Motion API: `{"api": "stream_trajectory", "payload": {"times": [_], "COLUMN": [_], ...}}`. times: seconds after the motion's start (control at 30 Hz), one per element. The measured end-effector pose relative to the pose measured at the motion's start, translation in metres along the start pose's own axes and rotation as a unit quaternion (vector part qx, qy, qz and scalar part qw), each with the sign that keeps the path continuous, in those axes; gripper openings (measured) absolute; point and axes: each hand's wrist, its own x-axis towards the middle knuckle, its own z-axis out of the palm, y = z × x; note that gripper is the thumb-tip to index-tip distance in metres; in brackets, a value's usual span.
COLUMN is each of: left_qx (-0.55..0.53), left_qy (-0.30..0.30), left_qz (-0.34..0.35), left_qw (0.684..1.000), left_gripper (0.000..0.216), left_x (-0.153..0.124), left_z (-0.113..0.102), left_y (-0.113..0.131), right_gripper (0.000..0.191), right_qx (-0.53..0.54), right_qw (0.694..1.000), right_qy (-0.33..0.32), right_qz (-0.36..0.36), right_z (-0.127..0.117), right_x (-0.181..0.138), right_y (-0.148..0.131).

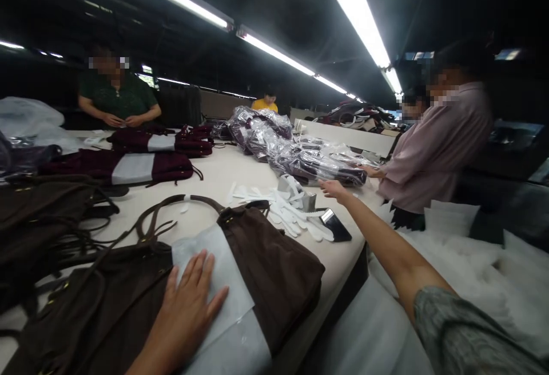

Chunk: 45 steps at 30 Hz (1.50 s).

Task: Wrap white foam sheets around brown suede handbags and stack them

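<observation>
A dark brown handbag (274,260) lies on the table in front of me, with a pale wrapping sheet (229,269) around its middle. My left hand (191,289) rests flat on that sheet, fingers spread. Farther off, my right hand (332,188) is stretched out over the table, its fingers drawn together; whatever they hold, if anything, is too small to make out. Just left of it stands a grey tape dispenser (306,200). White cut strips (283,209) lie loosely beside the dispenser, and a dark phone (335,225) is below my right hand.
More brown bags (47,220) are at left, behind them maroon bags (171,168) with pale bands. Plastic-wrapped bags (266,135) are heaped at the far middle. White sheets (450,260) are piled at right. Co-workers stand around the table (214,172).
</observation>
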Motion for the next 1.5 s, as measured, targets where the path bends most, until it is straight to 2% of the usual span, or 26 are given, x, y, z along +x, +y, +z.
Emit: {"api": "stream_trajectory", "payload": {"times": [0.13, 0.23, 0.4, 0.53, 0.6, 0.7, 0.8, 0.93, 1.03, 1.13, 1.2, 1.27, 1.33, 1.4, 1.5], "left_qx": [0.012, 0.018, 0.022, 0.023, 0.024, 0.024, 0.026, 0.028, 0.025, 0.016, 0.006, -0.006, -0.017, -0.030, -0.055], "left_qy": [0.003, 0.015, 0.019, 0.020, 0.019, 0.013, 0.014, 0.028, -0.008, -0.075, -0.107, -0.121, -0.122, -0.116, -0.106], "left_qz": [0.002, 0.008, 0.019, 0.021, 0.019, 0.019, 0.028, 0.031, 0.017, -0.007, -0.015, -0.026, -0.033, -0.035, -0.034], "left_qw": [1.000, 1.000, 0.999, 0.999, 0.999, 0.999, 0.999, 0.999, 1.000, 0.997, 0.994, 0.992, 0.992, 0.992, 0.992], "left_gripper": [0.074, 0.073, 0.073, 0.073, 0.074, 0.075, 0.075, 0.073, 0.071, 0.069, 0.069, 0.069, 0.070, 0.071, 0.067], "left_x": [-0.002, -0.003, -0.002, -0.001, -0.001, -0.002, -0.002, -0.002, -0.003, -0.003, -0.001, 0.001, 0.001, -0.001, -0.003], "left_z": [0.002, 0.002, 0.000, -0.002, -0.004, -0.005, -0.001, 0.004, -0.006, -0.025, -0.034, -0.039, -0.040, -0.038, -0.035], "left_y": [-0.002, -0.004, -0.005, -0.005, -0.004, -0.004, -0.007, -0.009, -0.003, 0.009, 0.015, 0.017, 0.018, 0.017, 0.014], "right_gripper": [0.035, 0.029, 0.024, 0.025, 0.024, 0.021, 0.020, 0.016, 0.023, 0.020, 0.020, 0.031, 0.037, 0.041, 0.033], "right_qx": [-0.011, -0.020, 0.009, 0.043, 0.050, 0.047, 0.038, 0.002, -0.032, -0.018, 0.086, 0.195, 0.229, 0.232, 0.231], "right_qw": [0.992, 0.989, 0.997, 0.997, 0.996, 0.997, 0.999, 0.997, 0.992, 0.991, 0.986, 0.970, 0.956, 0.942, 0.931], "right_qy": [-0.113, -0.128, -0.070, -0.029, -0.025, -0.020, 0.001, 0.066, 0.117, 0.131, 0.106, -0.005, -0.132, -0.228, -0.284], "right_qz": [0.061, 0.077, 0.028, -0.051, -0.067, -0.052, -0.038, -0.028, -0.020, -0.038, -0.096, -0.143, -0.124, -0.082, -0.020], "right_z": [0.020, 0.029, 0.028, 0.014, 0.009, 0.013, 0.028, 0.041, 0.037, 0.035, 0.041, 0.053, 0.071, 0.097, 0.139], "right_x": [0.036, 0.049, 0.043, 0.013, -0.003, -0.022, -0.030, -0.031, -0.041, -0.071, -0.106, -0.155, -0.210, -0.261, -0.308], "right_y": [0.010, 0.012, 0.007, 0.008, 0.016, 0.035, 0.055, 0.069, 0.068, 0.053, 0.035, 0.013, -0.008, -0.025, -0.038]}}
